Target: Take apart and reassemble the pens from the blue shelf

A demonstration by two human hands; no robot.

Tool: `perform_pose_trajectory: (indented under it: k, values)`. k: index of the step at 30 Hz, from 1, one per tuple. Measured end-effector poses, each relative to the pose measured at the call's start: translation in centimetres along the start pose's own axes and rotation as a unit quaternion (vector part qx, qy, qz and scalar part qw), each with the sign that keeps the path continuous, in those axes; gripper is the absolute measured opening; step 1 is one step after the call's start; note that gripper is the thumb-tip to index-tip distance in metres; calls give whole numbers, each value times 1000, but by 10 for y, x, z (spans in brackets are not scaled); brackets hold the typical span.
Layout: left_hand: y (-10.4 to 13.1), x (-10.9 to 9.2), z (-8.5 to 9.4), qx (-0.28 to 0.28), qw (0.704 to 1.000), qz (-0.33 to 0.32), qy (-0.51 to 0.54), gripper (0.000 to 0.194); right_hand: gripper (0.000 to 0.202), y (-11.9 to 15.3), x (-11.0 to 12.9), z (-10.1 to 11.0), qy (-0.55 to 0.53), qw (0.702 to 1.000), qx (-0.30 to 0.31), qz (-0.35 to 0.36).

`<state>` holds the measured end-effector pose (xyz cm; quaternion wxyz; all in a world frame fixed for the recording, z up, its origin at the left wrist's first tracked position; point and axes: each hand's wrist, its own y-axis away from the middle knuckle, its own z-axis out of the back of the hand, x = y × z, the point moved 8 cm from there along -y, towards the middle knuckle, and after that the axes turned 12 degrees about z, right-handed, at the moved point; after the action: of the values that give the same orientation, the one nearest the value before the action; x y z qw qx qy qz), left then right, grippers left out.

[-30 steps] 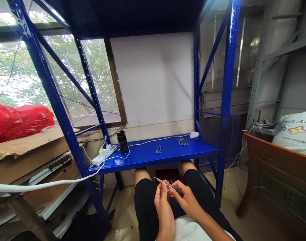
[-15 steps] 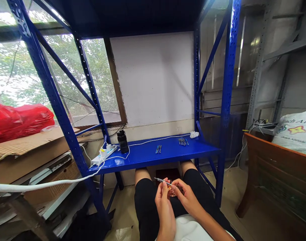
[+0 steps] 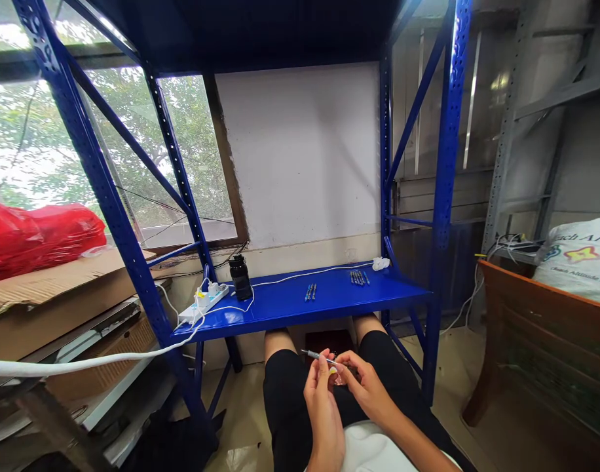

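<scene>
A slim pen (image 3: 311,354) with a grey, pointed front end is held above my lap, its tip to the left. My left hand (image 3: 323,400) pinches it near the front part between thumb and fingers. At its other end, my right hand (image 3: 363,385) closes its fingertips on it. Below the pen, between my hands, shows a small yellow and white patch (image 3: 333,371); I cannot make out what it is. On the blue shelf, three or so dark blue pens (image 3: 310,292) lie side by side, and a second row of several pens (image 3: 359,278) lies farther right.
A black bottle (image 3: 240,278) and a white power strip (image 3: 204,303) stand on the left of the blue shelf (image 3: 275,308). A white cable (image 3: 108,362) runs across at left. A wooden chair (image 3: 496,341) is on the right, cardboard (image 3: 59,295) on the left.
Both hands keep nearly the same place and grip on the pen. The patch between them has turned from orange-brown to yellow and white.
</scene>
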<state>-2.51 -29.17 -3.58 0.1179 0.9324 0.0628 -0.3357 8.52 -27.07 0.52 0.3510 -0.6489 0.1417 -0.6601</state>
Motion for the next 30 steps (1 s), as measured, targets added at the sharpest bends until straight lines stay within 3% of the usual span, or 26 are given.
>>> perform_pose_trajectory:
  k: [8,16,23,30]
  values:
    - [1,1,-1,5,1000,13,6,51,52,4,-10,-5,-27,999,26,-39]
    - [2,-3,0,4,1000,-1,11,48,42,0,3,-2,3,1000,19,-6]
    - [-2,3,2,11,1000,14,11,45,57,5,-12,-5,-1,999,30,-45]
    - [3,-2,-2,13,1000,10,11,49,48,1,-2,-2,28,999,22,-9]
